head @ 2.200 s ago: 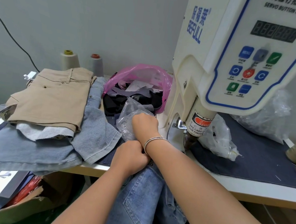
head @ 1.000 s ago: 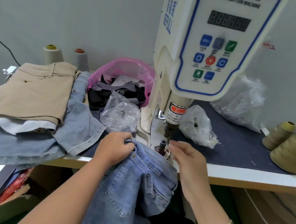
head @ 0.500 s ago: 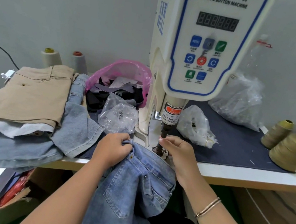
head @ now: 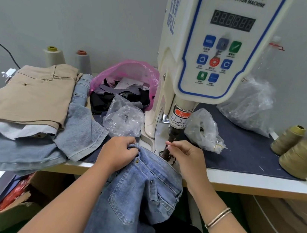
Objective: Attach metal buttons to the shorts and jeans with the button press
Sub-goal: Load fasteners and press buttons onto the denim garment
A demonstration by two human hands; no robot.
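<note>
In the head view, the button press (head: pixel 207 45) stands on the surface (head: pixel 257 182), at 12 o'clock from the hands. The left hand (head: pixel 117 153) has its fingers curled around the waistband of the jeans (head: pixel 138 196); the waistband lies on the front edge of the surface and the rest hangs down below it. The right hand (head: pixel 186 156) has its fingers bent, and the fingertips (head: pixel 170 144) are pressed together just under the punch (head: pixel 172 135) of the press, above the lower die (head: pixel 165 153). Whether they pinch a button, I cannot tell. A bracelet (head: pixel 217 217) is on the right wrist.

At 10 o'clock lie beige shorts (head: pixel 32 92) on a pile of denim garments (head: pixel 17 149). A pink bag (head: pixel 128 76) with fabric scraps is at 11 o'clock, and a clear bag (head: pixel 124 119) just in front of it. At 3 o'clock stand 2 thread cones (head: pixel 299 159).
</note>
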